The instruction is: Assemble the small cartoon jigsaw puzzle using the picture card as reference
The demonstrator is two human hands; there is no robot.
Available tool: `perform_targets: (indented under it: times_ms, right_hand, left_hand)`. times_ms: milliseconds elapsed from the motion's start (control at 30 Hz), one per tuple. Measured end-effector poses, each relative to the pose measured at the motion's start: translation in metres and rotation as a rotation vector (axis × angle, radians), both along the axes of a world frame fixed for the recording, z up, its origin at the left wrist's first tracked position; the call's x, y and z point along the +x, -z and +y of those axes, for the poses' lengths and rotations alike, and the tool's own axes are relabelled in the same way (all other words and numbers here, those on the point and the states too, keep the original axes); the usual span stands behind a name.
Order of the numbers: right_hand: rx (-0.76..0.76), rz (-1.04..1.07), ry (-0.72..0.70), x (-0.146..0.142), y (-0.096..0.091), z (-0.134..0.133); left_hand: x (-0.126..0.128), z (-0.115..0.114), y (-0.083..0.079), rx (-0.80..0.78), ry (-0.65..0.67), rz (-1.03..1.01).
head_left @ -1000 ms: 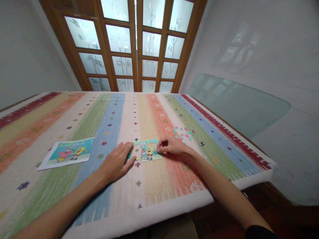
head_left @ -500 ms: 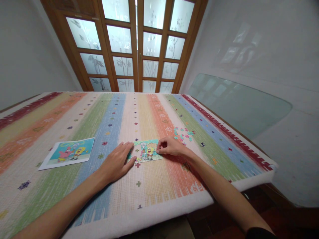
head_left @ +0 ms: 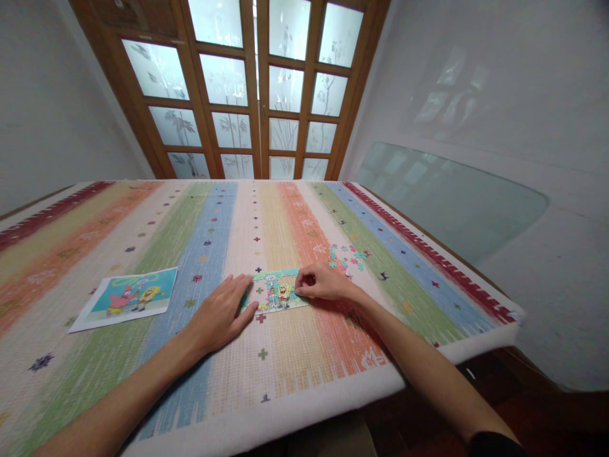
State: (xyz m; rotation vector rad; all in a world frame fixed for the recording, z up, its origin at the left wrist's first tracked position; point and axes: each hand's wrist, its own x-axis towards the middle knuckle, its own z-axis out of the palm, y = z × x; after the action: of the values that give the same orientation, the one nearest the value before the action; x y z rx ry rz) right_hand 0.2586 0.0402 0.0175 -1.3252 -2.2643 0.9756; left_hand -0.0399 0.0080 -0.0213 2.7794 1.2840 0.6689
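Note:
A small cartoon jigsaw puzzle lies on the striped cloth near the table's front. My left hand rests flat on the cloth with fingers stretched out, its fingertips touching the puzzle's left edge. My right hand is curled in a pinch at the puzzle's right edge, fingertips pressed on it; whether a piece is between them is hidden. Several loose puzzle pieces in teal and pink lie just beyond my right hand.
A printed reference picture of the same cartoon lies at the left. The striped tablecloth covers the whole table. Wooden glazed doors stand behind. A glass panel leans against the right wall.
Both hands stay at the puzzle's edges. The view has tilted slightly, and my right hand's pinch has shifted a little to the left.

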Motion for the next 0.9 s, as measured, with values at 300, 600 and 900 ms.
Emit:
perform_targets:
  times_ms: [300,600,900]
  right_hand:
    - [0.273,0.025,0.374,0.049,-0.018,0.023]
    - [0.357,-0.517,0.895,0.109,-0.023,0.029]
    - [0.243,-0.590,0.849,0.131,-0.016,0.031]
  left_hand:
    - [0.000,-0.001,-0.003,0.016,0.012,-0.007]
    - [0.001,-0.001,-0.005,0.018,0.011,-0.023]
    - [0.001,-0.002,-0.008,0.027,0.027,-0.032]
